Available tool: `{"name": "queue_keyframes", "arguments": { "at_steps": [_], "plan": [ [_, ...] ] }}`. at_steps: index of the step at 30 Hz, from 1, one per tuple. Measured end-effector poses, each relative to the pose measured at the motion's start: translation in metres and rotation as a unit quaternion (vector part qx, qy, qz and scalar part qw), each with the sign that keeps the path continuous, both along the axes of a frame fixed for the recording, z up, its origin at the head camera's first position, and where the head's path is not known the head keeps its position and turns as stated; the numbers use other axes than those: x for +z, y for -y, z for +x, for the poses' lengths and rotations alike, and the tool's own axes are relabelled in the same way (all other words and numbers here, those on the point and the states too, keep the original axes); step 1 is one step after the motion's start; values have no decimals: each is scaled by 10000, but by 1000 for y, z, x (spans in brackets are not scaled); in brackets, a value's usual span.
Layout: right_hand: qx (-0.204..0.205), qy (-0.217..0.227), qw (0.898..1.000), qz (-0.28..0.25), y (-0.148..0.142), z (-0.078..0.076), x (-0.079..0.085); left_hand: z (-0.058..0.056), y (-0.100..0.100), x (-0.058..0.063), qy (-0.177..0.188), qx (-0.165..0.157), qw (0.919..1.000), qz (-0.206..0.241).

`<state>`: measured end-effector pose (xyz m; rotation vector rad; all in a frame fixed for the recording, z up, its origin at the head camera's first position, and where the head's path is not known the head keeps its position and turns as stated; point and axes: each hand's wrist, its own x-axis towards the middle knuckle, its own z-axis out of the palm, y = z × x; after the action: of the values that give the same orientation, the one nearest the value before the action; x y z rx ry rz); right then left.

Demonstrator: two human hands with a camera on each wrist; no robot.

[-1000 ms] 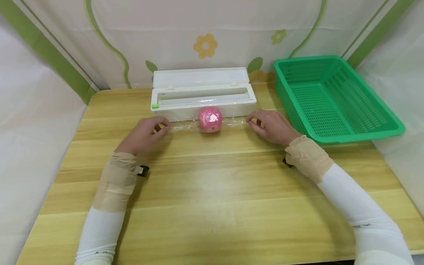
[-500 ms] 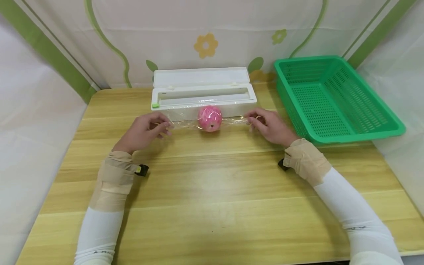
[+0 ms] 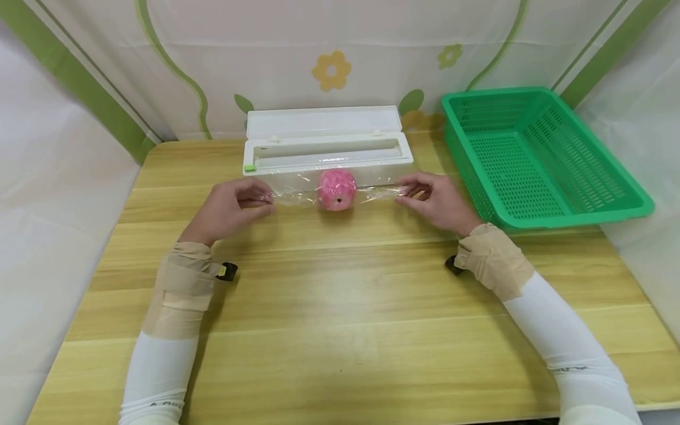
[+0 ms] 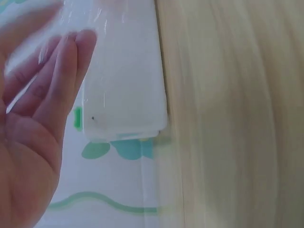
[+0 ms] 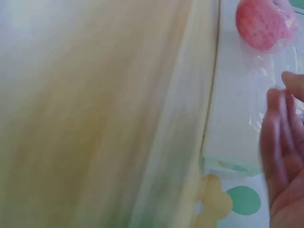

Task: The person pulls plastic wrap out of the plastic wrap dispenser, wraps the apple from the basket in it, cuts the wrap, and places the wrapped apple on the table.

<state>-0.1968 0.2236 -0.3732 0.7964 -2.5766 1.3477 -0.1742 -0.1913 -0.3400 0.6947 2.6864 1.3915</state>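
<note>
In the head view a pink apple (image 3: 337,190), wrapped in clear cling film, sits in front of a white cling film box (image 3: 324,176) with its lid raised. A dark spot shows low on its near side. Twisted film ends (image 3: 293,198) stretch out left and right of the fruit. My left hand (image 3: 228,209) holds the left end between thumb and fingers, which are partly apart in the left wrist view. The right end is pinched by my right hand (image 3: 438,203); the right wrist view shows its thumb close to the fingertips, shiny film beside them.
A green plastic basket (image 3: 547,218) stands at the right, just beyond my right hand. Inside the box lies a white roll (image 3: 329,158). The wooden table (image 3: 340,319) stretches toward me; a flowered cloth (image 3: 372,53) hangs behind.
Fingers of both hands have shifted from a tight pinch to a looser one around the film ends. The apple's dark spot has crept slightly upward; the apple stays in nearly the same place.
</note>
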Motion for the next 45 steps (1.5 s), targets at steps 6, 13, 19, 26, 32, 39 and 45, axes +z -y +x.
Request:
{"name": "queue_keyframes", "arguments": {
  "at_steps": [6,13,19,26,32,39,45],
  "plan": [
    [-233,264,9994,72,-3,-7,-4,-9,5,-15,-187,179,9997,51],
    [93,673,9964,-516,8,9,21,2,0,1,195,-37,9988,458],
    [404,1006,9861,-1260,10,5,23,4,-6,7,366,-64,9972,642],
    [152,1036,9809,-1641,12,-9,7,-2,-7,-2,491,-276,9914,1181],
    [184,854,9933,-762,10,-13,-6,-5,-11,-6,647,-361,9892,1268],
    [605,-769,9711,2175,17,-3,-6,-4,-10,-3,684,-416,9901,1154],
    [732,-975,9583,2585,30,-1,-4,-3,-7,-1,717,-518,9902,1085]
  ]
}}
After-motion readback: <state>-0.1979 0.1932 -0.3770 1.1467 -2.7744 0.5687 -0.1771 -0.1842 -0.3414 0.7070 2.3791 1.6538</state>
